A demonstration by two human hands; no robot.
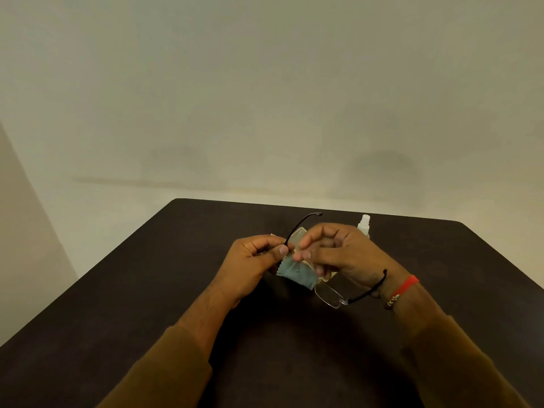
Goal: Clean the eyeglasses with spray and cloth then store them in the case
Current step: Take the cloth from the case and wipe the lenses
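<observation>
Rimless eyeglasses (329,294) with thin black arms are held above the dark table (147,290), both arms unfolded. My left hand (253,260) pinches the frame where one arm meets a lens. My right hand (335,254) presses a grey-blue cloth (295,272) around that lens, thumb and fingers closed on it. The other lens hangs free below my right hand. A small white spray bottle (364,223) stands upright behind my right hand, partly hidden. A pale beige thing (301,234), perhaps the case, shows only in slivers behind my fingers.
The table's far edge (294,203) meets a plain pale wall. Its left edge runs diagonally toward me. My right wrist wears a red band (407,285). Brown sleeves cover both forearms.
</observation>
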